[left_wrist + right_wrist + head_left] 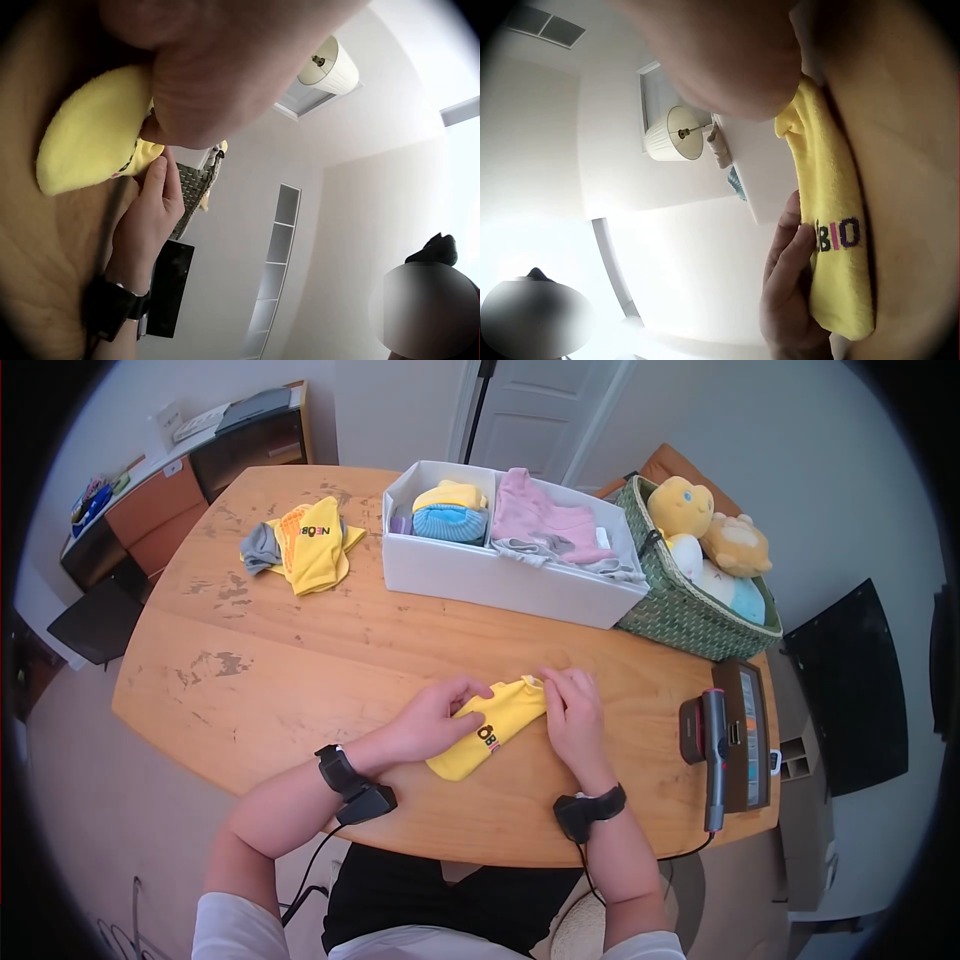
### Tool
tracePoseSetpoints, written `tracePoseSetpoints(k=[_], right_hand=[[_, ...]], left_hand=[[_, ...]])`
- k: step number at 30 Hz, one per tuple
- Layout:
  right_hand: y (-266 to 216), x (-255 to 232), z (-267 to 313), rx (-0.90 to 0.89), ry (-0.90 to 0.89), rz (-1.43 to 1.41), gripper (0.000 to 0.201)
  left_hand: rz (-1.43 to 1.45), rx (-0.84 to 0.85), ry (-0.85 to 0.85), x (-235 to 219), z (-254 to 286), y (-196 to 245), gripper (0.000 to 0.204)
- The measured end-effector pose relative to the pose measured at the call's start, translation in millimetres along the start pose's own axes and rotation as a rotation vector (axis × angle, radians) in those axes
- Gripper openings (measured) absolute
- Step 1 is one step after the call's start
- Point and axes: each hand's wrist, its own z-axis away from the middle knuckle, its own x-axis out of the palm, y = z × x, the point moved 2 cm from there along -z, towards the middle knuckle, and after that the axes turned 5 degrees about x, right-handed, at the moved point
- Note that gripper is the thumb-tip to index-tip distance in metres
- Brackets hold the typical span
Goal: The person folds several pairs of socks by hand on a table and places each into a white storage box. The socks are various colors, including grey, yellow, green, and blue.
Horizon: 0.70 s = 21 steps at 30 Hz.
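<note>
A yellow sock (512,712) with dark lettering and a pink letter lies slantwise over the wooden table, close to the near edge. At its cuff, the upper right end, my right hand (577,718) pinches the fabric between thumb and fingers. My left hand (425,722) holds the sock along its left side, thumb over the fabric near the lettering. The rounded toe (90,139) sticks out below the left hand in the left wrist view. From the right wrist, the left thumb and fingers show at the edge of the sock (836,277), beside the letters.
Yellow and grey socks (318,550) lie piled at the table's far left. A white two-part box (500,577) holds rolled yellow and blue items and a pink garment (545,515). Beside it stands a green woven basket (690,605) of plush toys. A grey wand-like device (714,760) is at right.
</note>
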Motion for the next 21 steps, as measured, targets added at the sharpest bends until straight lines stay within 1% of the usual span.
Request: tracePoseSetpoints(k=[2,3,5,6,8,9,11,12,14,18,20,21], right_hand=[[-5,0,-2,-0.006,-0.045,-0.114,0.020],[-9,-1,-2,-0.006,-0.046,-0.113,0.020],[-19,-3,0,-0.114,-0.048,-0.064,0.020],[-17,-2,1,-0.114,-0.048,-0.064,0.020],[-2,2,3,-0.042,-0.084,-0.058,0.023],[6,4,4,-0.041,-0.083,-0.057,0.023],[23,7,4,0.383,-0.097,-0.386,0.022],[24,7,3,0.382,-0.098,-0.386,0.022],[24,5,1,0.470,-0.033,-0.767,0.020],[25,3,1,0.531,-0.056,-0.839,0.018],[18,1,0,0.580,-0.047,-0.976,0.020],[15,-2,0,0.581,-0.045,-0.977,0.020]], left_hand=[[-0.027,0.013,0.000,0,0,-3,0.035],[-0.025,0.014,0.000,1,0,-2,0.035],[0.027,0.029,0.022,2,1,1,0.035],[0.027,0.029,0.022,1,1,3,0.035],[-0.106,-0.057,-0.051,-2,0,6,0.033],[-0.106,-0.056,-0.052,-1,1,7,0.033],[-0.143,-0.023,-0.059,-1,2,9,0.030],[-0.143,-0.022,-0.058,-1,2,11,0.030],[-0.233,0.015,-0.058,-1,3,17,0.029],[-0.169,0.039,-0.057,0,1,9,0.029],[-0.165,0.040,-0.070,1,1,8,0.029],[-0.165,0.039,-0.072,1,2,9,0.029]])
